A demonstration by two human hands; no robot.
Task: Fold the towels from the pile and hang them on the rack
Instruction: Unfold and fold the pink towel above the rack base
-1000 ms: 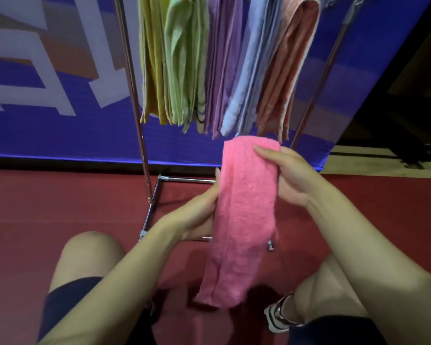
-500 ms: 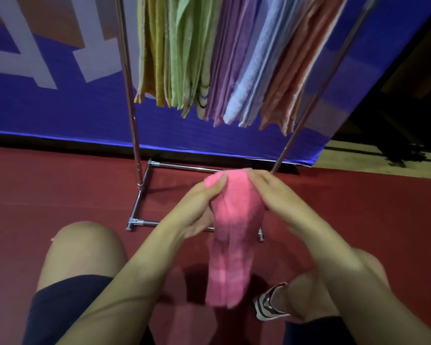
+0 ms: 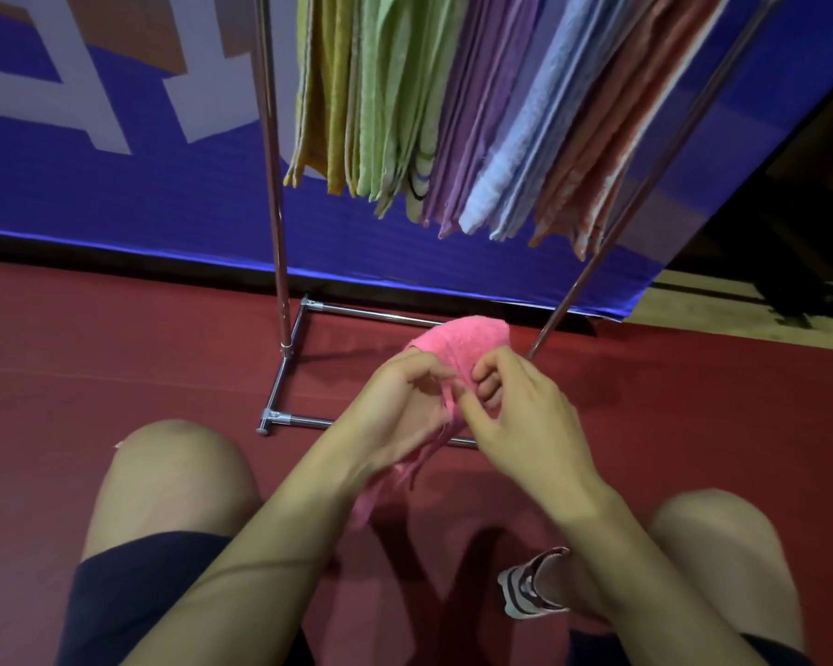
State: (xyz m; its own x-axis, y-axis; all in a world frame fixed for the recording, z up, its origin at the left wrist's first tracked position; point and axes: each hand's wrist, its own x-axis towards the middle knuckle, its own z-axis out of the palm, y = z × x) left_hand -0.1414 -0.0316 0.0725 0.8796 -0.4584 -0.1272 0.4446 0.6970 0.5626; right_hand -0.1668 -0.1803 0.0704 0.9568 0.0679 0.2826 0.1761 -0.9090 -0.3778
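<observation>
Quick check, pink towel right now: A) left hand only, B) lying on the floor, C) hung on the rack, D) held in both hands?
D: the left hand and right hand both grip the pink towel in front of the rack; it hangs below them, off the floor.

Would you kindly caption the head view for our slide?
Both hands, left and right, hold a pink towel below the rack of hung towels.
</observation>
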